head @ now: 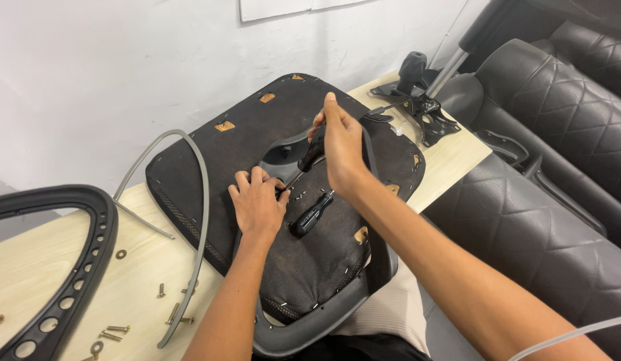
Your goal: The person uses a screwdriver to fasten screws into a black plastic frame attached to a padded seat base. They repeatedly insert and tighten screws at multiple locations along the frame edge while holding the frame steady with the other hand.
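Observation:
An upturned black chair seat (257, 127) lies on a pale wooden table (136, 267), its fabric underside facing up. My right hand (342, 146) grips a black-handled screwdriver (312, 155), its tip angled down toward a black plastic armrest bracket (283, 155) on the seat. My left hand (257, 200) presses on the seat beside the tip, fingers curled at the bracket's edge. A second black screwdriver (312, 214) lies loose on the fabric just right of my left hand.
A grey curved strip (202, 220) arcs across the table's left part. A black perforated chair frame (63, 267) sits at the far left, with several loose screws (170, 314) near it. A black chair mechanism (424, 100) rests at the table's far corner. Black quilted seats (551, 134) stand to the right.

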